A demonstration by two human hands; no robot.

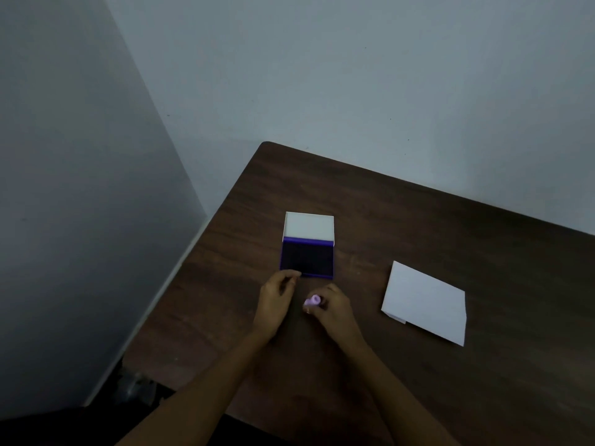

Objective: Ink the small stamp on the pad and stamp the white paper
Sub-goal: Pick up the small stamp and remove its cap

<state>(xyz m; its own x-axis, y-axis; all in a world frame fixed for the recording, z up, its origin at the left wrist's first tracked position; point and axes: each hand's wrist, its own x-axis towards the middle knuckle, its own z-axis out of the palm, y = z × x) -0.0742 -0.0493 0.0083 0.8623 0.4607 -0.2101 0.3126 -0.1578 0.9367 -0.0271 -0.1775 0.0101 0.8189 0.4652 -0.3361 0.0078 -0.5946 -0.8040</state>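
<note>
Surface: dark wooden table (418, 220) set against a grey wall.
Right hand (335, 309): fingers closed round the small lilac stamp (312, 300), near the table's front edge.
Left hand (277, 299): fingertips curled on the near left corner of the open ink pad (307, 257), steadying it.
White paper (425, 300): lies apart, toward the right edge.
Risk: a tilted stamp would probably ink unevenly; a loose sheet could slide and smear.

Stamp (312, 300) face (under right hand (333, 309)) hidden

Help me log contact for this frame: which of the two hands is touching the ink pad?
The left hand: its fingertips rest on the near left corner of the open ink pad. The right hand holds the small purple stamp short of it.
</note>
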